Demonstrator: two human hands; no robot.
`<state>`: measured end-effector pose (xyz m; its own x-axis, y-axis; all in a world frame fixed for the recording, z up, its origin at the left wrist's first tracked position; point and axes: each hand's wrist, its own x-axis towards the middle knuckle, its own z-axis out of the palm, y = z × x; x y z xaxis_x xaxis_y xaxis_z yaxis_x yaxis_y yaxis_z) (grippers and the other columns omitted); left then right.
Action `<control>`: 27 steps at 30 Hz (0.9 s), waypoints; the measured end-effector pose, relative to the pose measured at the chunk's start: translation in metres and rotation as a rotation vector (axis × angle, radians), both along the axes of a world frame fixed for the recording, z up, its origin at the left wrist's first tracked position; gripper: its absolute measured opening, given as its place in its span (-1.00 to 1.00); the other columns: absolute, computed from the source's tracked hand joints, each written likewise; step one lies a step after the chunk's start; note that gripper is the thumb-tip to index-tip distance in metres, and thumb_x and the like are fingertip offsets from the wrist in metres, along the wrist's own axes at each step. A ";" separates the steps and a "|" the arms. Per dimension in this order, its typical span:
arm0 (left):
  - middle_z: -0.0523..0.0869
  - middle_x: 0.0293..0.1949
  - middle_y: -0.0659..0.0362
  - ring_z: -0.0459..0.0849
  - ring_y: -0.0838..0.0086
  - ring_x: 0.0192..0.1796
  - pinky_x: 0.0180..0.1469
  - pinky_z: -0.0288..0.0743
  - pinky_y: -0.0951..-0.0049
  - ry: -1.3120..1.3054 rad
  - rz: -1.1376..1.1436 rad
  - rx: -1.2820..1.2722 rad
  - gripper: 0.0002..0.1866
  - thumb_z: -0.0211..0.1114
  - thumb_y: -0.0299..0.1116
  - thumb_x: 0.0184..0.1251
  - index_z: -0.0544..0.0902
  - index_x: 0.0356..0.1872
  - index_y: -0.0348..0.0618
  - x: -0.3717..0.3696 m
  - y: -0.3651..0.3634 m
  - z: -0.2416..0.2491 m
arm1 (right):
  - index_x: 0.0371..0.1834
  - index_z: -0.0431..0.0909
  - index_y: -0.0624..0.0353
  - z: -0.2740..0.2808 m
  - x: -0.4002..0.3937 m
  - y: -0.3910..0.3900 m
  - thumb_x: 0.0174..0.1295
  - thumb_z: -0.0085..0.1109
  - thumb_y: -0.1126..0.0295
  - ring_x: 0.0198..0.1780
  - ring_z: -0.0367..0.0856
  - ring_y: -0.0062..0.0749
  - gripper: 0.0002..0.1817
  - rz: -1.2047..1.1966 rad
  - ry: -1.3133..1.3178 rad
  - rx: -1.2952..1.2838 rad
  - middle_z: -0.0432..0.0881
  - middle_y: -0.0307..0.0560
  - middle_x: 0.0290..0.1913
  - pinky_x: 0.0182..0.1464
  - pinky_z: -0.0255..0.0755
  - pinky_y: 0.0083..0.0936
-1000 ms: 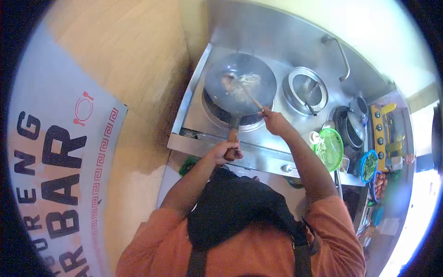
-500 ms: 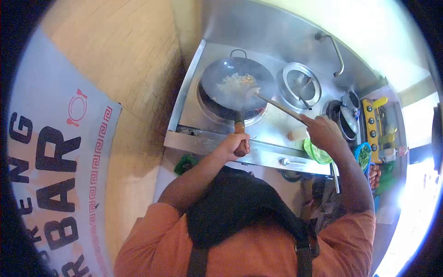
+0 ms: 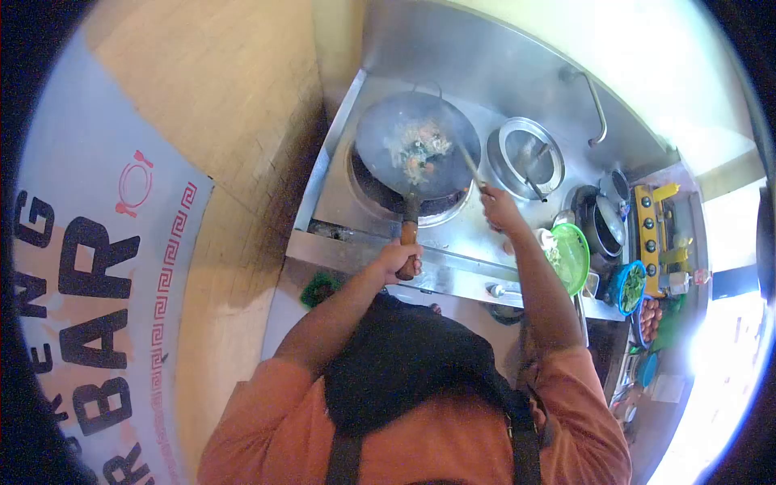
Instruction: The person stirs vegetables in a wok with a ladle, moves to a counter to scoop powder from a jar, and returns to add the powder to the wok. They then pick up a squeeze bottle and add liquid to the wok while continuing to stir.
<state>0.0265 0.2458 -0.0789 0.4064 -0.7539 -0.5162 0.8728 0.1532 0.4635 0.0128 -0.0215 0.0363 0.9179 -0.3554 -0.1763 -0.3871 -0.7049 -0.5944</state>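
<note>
My left hand (image 3: pixel 398 260) is wrapped round the wooden handle (image 3: pixel 410 230) of a dark wok (image 3: pixel 376 145) over the left burner. Pale food with orange and green bits (image 3: pixel 422 144) lies in the wok, and light steam hangs over it. To the right, my right hand (image 3: pixel 500 210) is closed on the end of a long-handled utensil (image 3: pixel 469 162). The utensil slants up and left to the wok's right side; steam and blur hide its head.
Right of the wok stands a round metal pot (image 3: pixel 558 162) with a ladle in it. A green basket (image 3: pixel 579 259), a blue basket of greens (image 3: pixel 633 287) and dark pans (image 3: pixel 600 230) are further right. A curved tap (image 3: pixel 600 113) rises behind.
My right hand has moved left with the utensil, which now stands steeper. The wok is tilted differently, and its food is more spread out towards the handle. More of the green basket shows.
</note>
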 end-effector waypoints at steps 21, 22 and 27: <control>0.48 -0.62 0.25 0.46 0.50 -0.60 -0.46 0.44 0.43 0.245 -0.028 -0.163 -0.89 0.19 -0.45 0.24 0.45 -0.43 -0.16 -0.034 0.020 0.114 | 0.26 0.30 0.18 0.150 -0.104 0.035 0.24 -0.02 0.38 -0.23 0.63 0.18 -0.52 0.285 0.201 -0.380 0.63 0.28 -0.28 -0.16 0.48 -0.04; 0.48 -0.62 0.25 0.46 0.50 -0.60 -0.46 0.44 0.43 0.236 -0.014 -0.164 -0.89 0.19 -0.45 0.24 0.45 -0.43 -0.16 -0.019 0.016 0.101 | 0.27 0.29 0.19 0.151 -0.110 0.029 0.25 -0.02 0.37 -0.18 0.62 0.18 -0.51 0.313 0.148 -0.302 0.62 0.28 -0.21 -0.11 0.47 -0.06; 0.48 -0.62 0.25 0.48 0.50 -0.60 -0.48 0.44 0.41 0.224 -0.058 -0.100 -0.90 0.21 -0.45 0.23 0.46 -0.40 -0.20 0.009 0.003 0.057 | 0.27 0.29 0.22 0.158 -0.124 0.043 0.25 -0.07 0.41 -0.13 0.61 0.18 -0.52 0.365 0.245 -0.277 0.60 0.30 -0.12 -0.03 0.47 -0.10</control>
